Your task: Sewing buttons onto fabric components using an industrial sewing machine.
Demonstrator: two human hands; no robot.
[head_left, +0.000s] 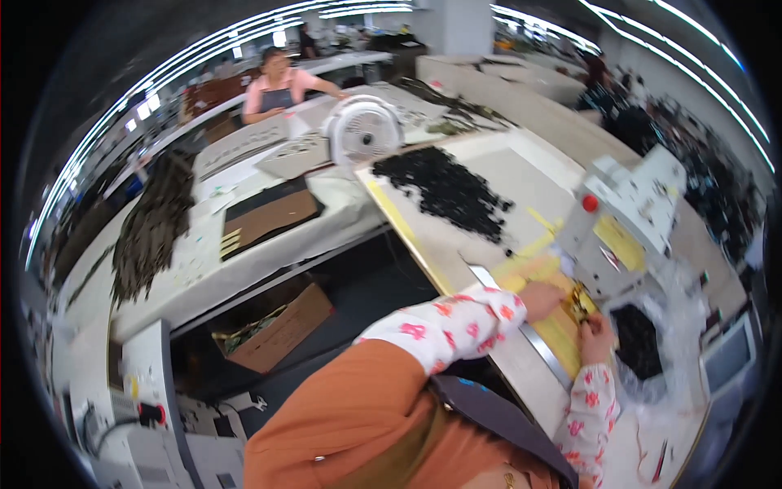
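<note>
Both my hands are at the needle area of a white sewing machine (643,204), beside its brassy metal foot parts (580,301). My left hand (544,300) reaches in from the left, low over the yellow-covered work surface (552,336). Its fingers blur together, so their grip is unclear. Close to the right side of the foot, my right hand (596,338) is closed, fingertips pinched together on something too small to make out. On the tabletop beyond lies a loose pile of small black pieces (444,191).
A clear plastic bag (676,326) holding black pieces (638,342) sits right of my right hand. Tweezers or snips (661,460) lie near the front edge. Leftward are a white fan (366,134), dark strips (155,220), a cardboard box (281,326), and a co-worker (281,85) across the table.
</note>
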